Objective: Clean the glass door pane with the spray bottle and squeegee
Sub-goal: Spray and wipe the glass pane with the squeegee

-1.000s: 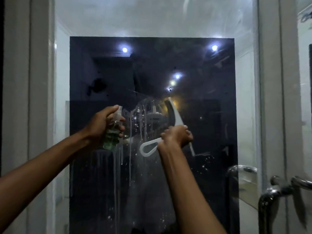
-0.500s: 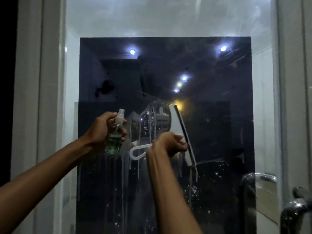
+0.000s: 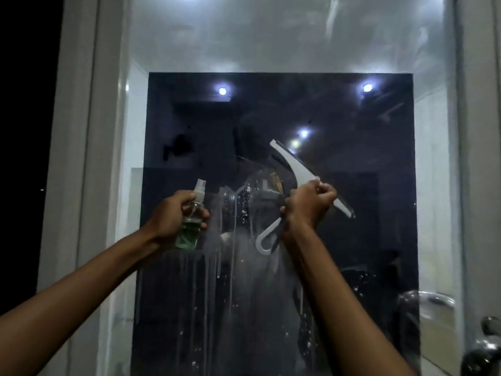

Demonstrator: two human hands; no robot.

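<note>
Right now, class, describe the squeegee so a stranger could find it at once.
Start at the wet glass door pane. Near its middle, the right hand grips the squeegee. Unlike the green-filled spray bottle, it is white, with a long tilted blade.

No legible text, label, brand, number or sign appears on any surface in the head view.

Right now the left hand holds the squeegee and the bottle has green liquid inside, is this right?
Not quite. In the head view the left hand holds the bottle, which does have green liquid; the right hand holds the squeegee.
</note>
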